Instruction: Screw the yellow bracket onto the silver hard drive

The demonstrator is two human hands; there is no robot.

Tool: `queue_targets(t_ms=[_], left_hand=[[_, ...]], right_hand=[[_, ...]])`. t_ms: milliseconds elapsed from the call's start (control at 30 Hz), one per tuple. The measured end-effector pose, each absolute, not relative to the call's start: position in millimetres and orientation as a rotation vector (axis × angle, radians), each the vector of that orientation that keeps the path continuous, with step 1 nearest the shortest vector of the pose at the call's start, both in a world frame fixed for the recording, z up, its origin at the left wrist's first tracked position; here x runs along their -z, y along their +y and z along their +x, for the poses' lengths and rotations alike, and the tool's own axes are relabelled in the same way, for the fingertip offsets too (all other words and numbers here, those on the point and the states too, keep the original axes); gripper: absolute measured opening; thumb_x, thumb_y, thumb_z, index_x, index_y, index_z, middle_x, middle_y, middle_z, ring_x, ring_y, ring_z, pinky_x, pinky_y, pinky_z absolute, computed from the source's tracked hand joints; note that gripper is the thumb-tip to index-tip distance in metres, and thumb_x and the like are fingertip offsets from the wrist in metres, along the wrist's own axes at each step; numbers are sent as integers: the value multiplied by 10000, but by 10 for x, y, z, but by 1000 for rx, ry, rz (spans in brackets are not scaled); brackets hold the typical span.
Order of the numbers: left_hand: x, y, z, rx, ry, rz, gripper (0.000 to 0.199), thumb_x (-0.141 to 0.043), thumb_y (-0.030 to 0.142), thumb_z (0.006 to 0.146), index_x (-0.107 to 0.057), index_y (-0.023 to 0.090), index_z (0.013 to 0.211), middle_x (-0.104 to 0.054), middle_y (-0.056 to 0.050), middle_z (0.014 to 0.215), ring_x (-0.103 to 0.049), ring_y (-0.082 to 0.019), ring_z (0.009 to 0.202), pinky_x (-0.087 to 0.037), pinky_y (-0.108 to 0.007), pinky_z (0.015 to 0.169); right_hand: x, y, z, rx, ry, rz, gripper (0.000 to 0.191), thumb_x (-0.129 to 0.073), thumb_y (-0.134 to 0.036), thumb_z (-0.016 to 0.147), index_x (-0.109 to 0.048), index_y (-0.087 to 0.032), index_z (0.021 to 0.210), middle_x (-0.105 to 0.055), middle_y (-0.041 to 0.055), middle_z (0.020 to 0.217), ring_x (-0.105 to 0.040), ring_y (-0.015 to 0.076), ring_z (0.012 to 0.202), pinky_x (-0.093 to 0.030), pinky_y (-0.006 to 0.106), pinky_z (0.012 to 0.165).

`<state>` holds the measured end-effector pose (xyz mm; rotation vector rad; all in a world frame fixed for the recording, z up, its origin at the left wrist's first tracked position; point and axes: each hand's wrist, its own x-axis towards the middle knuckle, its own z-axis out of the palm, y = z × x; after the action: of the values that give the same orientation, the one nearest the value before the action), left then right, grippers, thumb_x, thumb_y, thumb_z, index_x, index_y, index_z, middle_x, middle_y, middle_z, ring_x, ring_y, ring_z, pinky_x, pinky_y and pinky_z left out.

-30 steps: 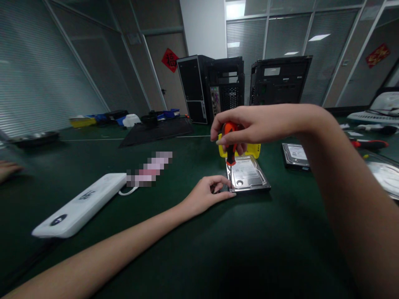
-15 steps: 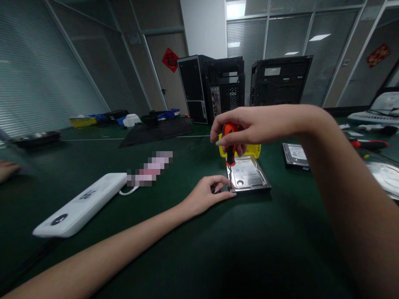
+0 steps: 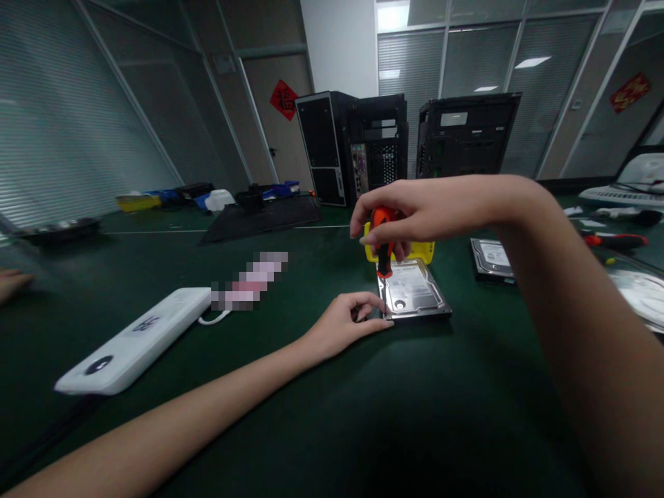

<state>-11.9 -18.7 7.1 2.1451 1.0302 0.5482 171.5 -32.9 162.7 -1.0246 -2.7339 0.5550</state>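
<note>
A silver hard drive (image 3: 415, 287) lies flat on the dark green table. My left hand (image 3: 355, 317) is closed at its near left corner, fingertips and thumb pressed against the edge. Above the drive's left side, my right hand (image 3: 391, 218) is wrapped round the handle of a red and black screwdriver (image 3: 384, 259). The screwdriver stands upright, its shaft pointing down toward the near left corner by my left fingertips; the exact tip is hard to make out. Behind the drive sits a yellow object (image 3: 426, 250), partly covered by my right hand.
A second hard drive (image 3: 492, 259) lies to the right, near a red and black tool (image 3: 617, 241). A white power bank (image 3: 140, 339) with a cable is on the left. Black computer cases (image 3: 321, 149) stand at the back. Another person's hand (image 3: 13, 283) shows at the left edge.
Almost nothing differs. The screwdriver and my right hand have shifted very slightly; my left hand stays at the drive's corner.
</note>
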Motion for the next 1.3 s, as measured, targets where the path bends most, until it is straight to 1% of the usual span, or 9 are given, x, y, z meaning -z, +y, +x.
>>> queue_targets(t_ms=[167, 433, 733, 967, 1300], left_hand=[[-73, -190, -111, -550, 1020, 2142, 343, -553, 457, 721, -596, 160, 886, -264, 72, 558, -281, -86, 513, -244, -195, 521], [-90, -200, -108, -543, 1042, 2137, 359, -556, 465, 713, -590, 154, 887, -276, 73, 558, -300, -87, 515, -256, -197, 527], [-89, -200, -110, -549, 1030, 2151, 352, -551, 464, 721, -590, 158, 890, -274, 72, 561, -298, -87, 518, -250, -196, 524], [-86, -202, -112, -542, 1039, 2154, 357, -550, 472, 718, -590, 158, 883, -276, 71, 561, -302, -87, 519, -246, -196, 523], [-67, -179, -114, -549, 1024, 2155, 358, -548, 473, 721, -586, 160, 891, -272, 71, 559, -292, -86, 514, -243, -196, 517]], right_hand=[[-1630, -338, 1702, -540, -2733, -1062, 296, -480, -212, 786, -540, -161, 1072, -579, 37, 1024, -562, 131, 870, -456, 225, 714], [-1632, -338, 1710, -588, -2738, -1059, 304, -476, -259, 797, -537, -158, 1077, -575, 43, 1017, -563, 125, 837, -453, 228, 698], [-1634, -335, 1705, -609, -2733, -1063, 302, -479, -254, 798, -536, -161, 1079, -585, 36, 997, -569, 123, 834, -461, 229, 701], [-1634, -333, 1703, -540, -2734, -1071, 286, -485, -261, 796, -554, -164, 1056, -587, 35, 1000, -567, 129, 857, -461, 230, 710], [-1629, -342, 1704, -632, -2721, -1096, 306, -474, -258, 802, -526, -161, 1088, -588, 36, 991, -574, 120, 817, -465, 220, 680]])
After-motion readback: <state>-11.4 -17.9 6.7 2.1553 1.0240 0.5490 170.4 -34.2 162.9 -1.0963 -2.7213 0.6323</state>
